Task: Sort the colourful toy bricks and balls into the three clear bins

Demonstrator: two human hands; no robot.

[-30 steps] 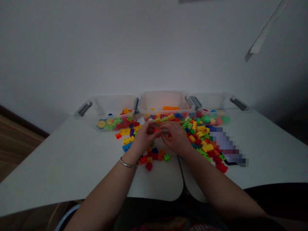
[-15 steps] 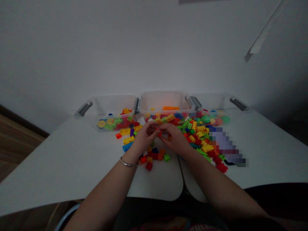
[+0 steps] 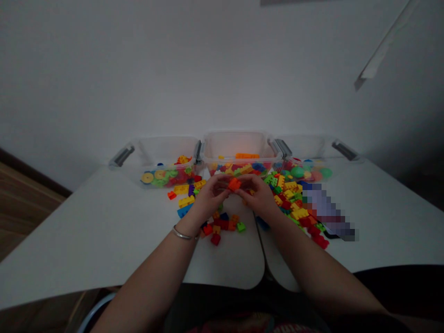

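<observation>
An orange-red toy building brick [image 3: 235,184] is held up between my two hands, above the table. My left hand [image 3: 212,195] pinches it from the left with thumb and fingers. From the other side my right hand [image 3: 257,194] grips it with its fingertips. Below the hands lies a loose group of bricks, among them a green brick [image 3: 240,226] and a dark red brick [image 3: 215,239]. Left of my left wrist are a yellow brick [image 3: 186,201] and a blue piece [image 3: 185,211]. A larger heap of mixed bricks [image 3: 299,213] spreads to the right of my right hand.
Three clear plastic boxes stand along the wall: a left box [image 3: 166,138], a middle box [image 3: 239,134] and a right box [image 3: 307,137], each holding colourful pieces. A phone-like object, blurred out [image 3: 326,210], lies right of the heap. A seam [image 3: 261,245] divides the white tabletop [image 3: 114,231].
My right hand has shifted slightly right, and the hands are a little farther apart. The orange-red brick between them now shows more fully.
</observation>
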